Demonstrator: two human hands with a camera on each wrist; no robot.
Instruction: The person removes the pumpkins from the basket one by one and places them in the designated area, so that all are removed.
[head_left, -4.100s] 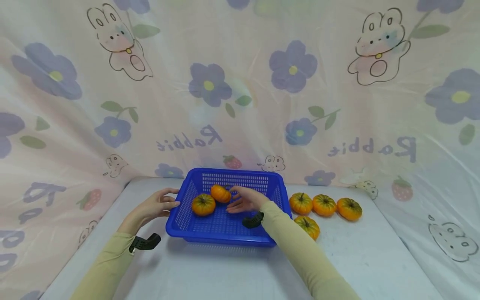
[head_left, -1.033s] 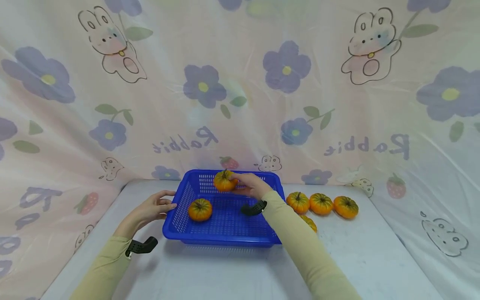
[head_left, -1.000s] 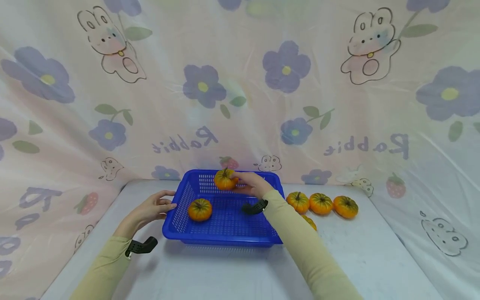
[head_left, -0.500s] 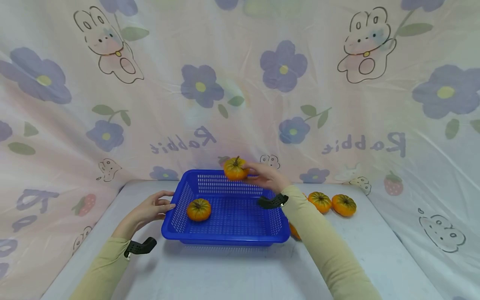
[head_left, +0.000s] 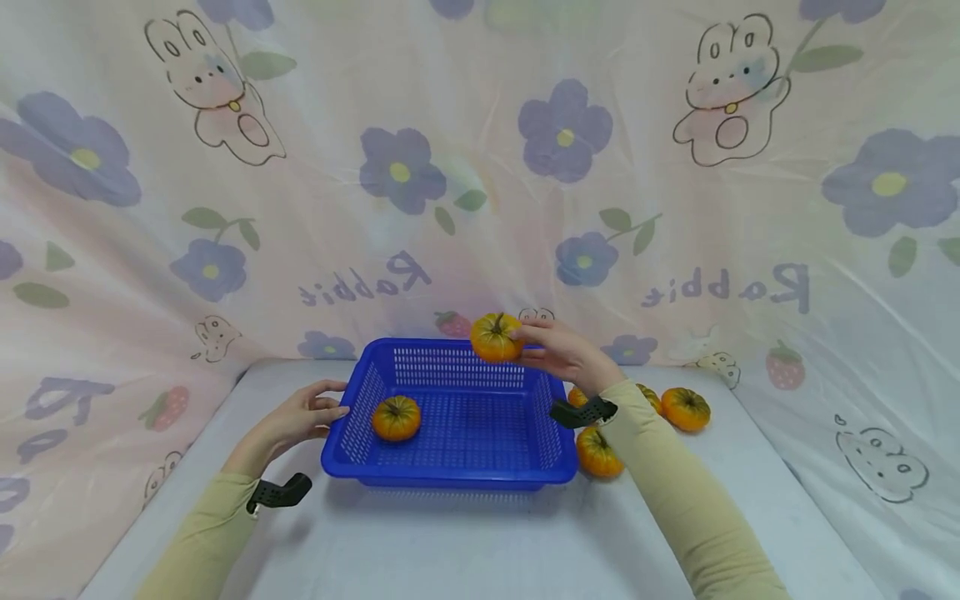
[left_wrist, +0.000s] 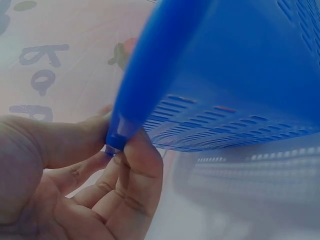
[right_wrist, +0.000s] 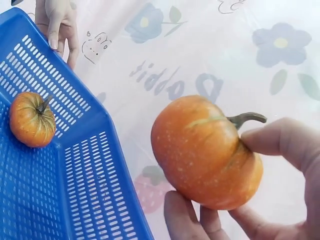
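A small orange pumpkin (head_left: 496, 337) with a curved stem is held up over the basket's back right part by my right hand (head_left: 564, 357); thumb and fingers grip its side in the right wrist view. My left hand (head_left: 300, 417) pinches the left rim of the blue plastic basket (head_left: 450, 481), thumb above and fingers below in the left wrist view. One other pumpkin (head_left: 396, 418) sits inside the basket at the left, its stem upward.
Right of the basket several more pumpkins rest on the white table (head_left: 450, 550): one near the basket's front right (head_left: 598, 452), another farther right (head_left: 686, 409), others partly hidden behind my right wrist. A printed curtain (head_left: 480, 250) hangs behind.
My right hand has picked up the pumpkin from the basket's back and carried it up and to the right. My left hand stays on the rim.
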